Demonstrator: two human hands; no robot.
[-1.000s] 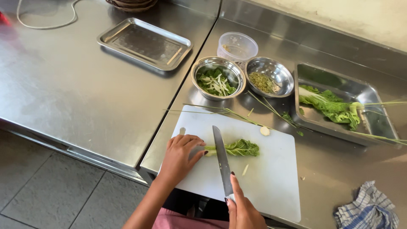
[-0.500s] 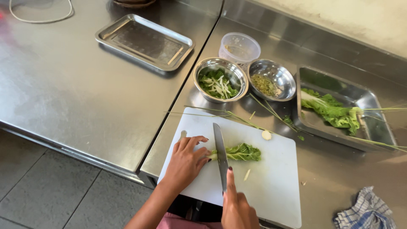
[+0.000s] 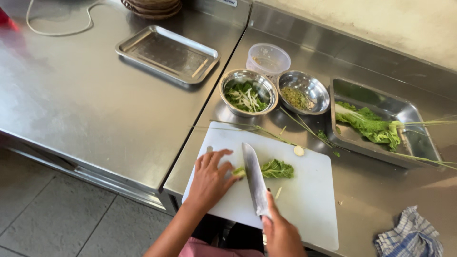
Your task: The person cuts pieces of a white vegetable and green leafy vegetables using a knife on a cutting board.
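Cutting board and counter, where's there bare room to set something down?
The board's right half, right of the knife and leaf, is bare. So is the steel left of the flat tray, and the counter between board and checked cloth. Behind the board, bowls, tub and deep pan crowd together.

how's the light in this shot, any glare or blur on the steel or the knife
Head view: soft daylight from the right, with bright sheen on the steel counter and the deep tray. The knife reflects pale light but reads sharp. The left hand and right hand are slightly soft; shadows stay faint.
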